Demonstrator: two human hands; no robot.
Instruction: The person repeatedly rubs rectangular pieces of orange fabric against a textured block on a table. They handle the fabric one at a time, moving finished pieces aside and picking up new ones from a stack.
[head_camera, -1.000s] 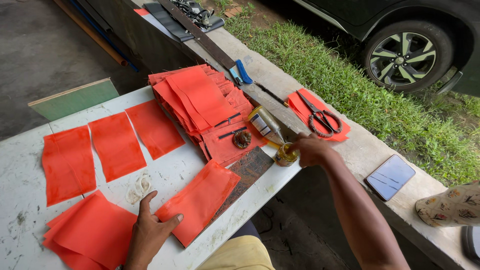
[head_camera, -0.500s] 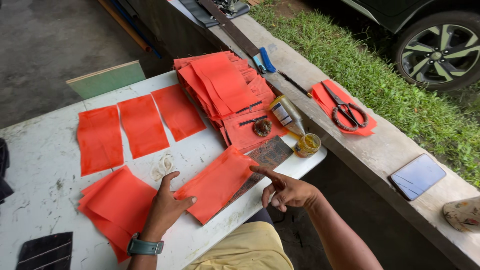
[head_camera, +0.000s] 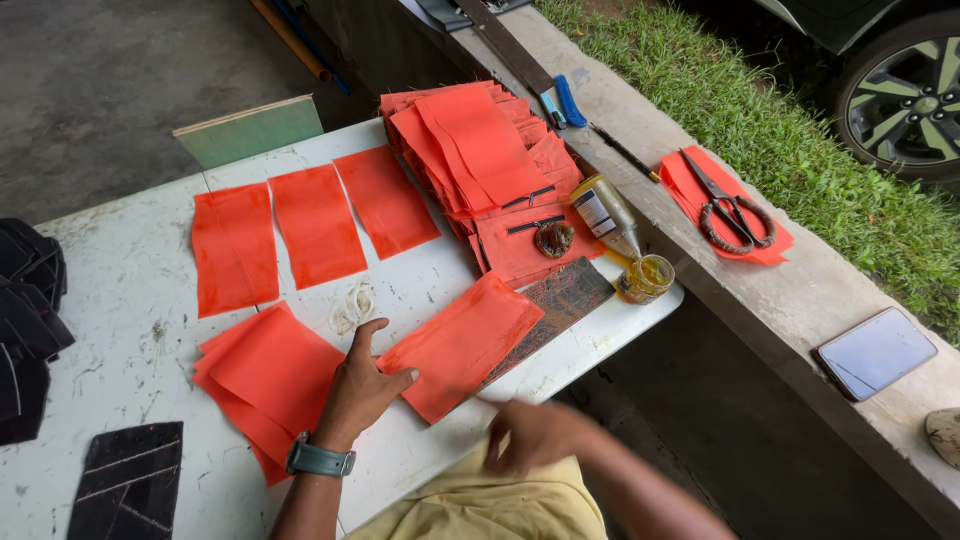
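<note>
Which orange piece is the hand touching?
The left hand rests against the folded orange piece at the table's near edge, beside the dark patterned block. The three flat pieces farther back lie untouched.

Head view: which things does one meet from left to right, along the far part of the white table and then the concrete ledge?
Three flat orange sheets → tall stack of orange pieces → glue bottle → small jar of yellow liquid → scissors on an orange piece → phone.
</note>
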